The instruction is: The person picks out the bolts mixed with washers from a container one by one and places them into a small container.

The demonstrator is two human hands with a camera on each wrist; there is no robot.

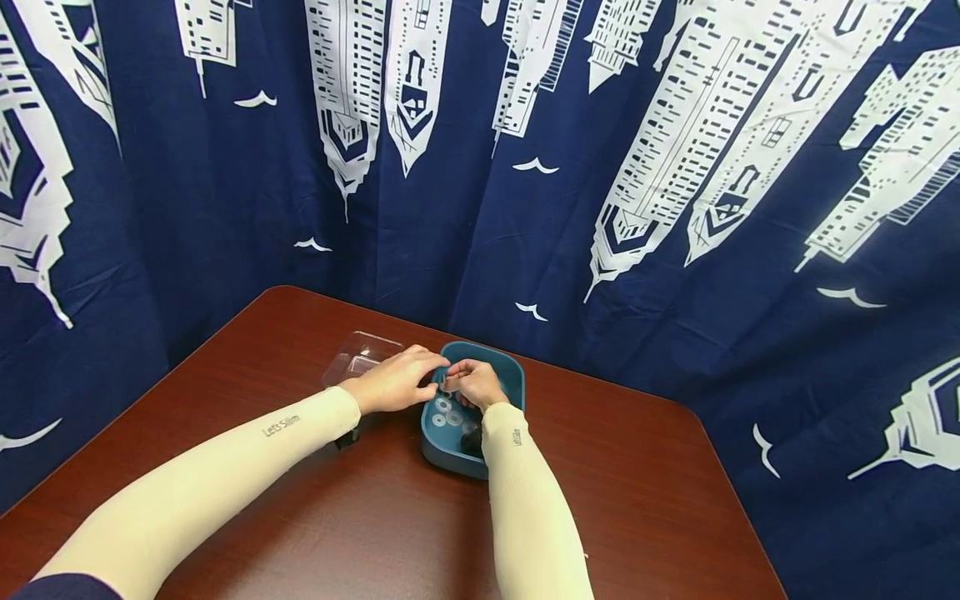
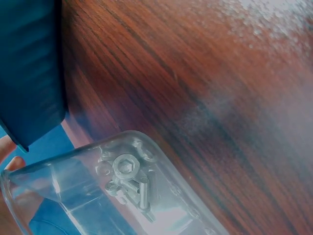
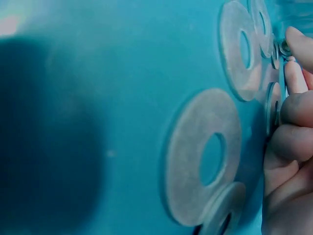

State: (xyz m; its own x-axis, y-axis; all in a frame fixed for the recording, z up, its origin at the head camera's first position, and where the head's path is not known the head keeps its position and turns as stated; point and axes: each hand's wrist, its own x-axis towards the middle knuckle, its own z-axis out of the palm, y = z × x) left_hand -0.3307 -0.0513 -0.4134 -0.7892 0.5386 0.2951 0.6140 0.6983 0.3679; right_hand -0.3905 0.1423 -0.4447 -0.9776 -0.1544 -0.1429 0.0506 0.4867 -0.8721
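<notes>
A blue plastic bin (image 1: 430, 437) holds several flat metal washers (image 1: 453, 418), seen close up in the right wrist view as grey washers (image 3: 203, 156). Inside it, my right hand (image 1: 478, 385) has its fingers curled. Its fingertips (image 3: 295, 78) pinch a small round metal piece (image 3: 285, 48), too small to name surely. My left hand (image 1: 393, 382) reaches over the bin's left rim, thumb and fingers apart, with nothing visible between them. Beside that hand is a clear plastic tray (image 1: 347, 363); several metal socket-head bolts (image 2: 128, 171) lie in it in the left wrist view.
Both stand near the back edge of a reddish-brown wooden table (image 1: 360, 517). Behind hangs a navy curtain (image 1: 465, 217) with a white skyline print. A dark object (image 1: 471, 442) shows in the bin by the right wrist.
</notes>
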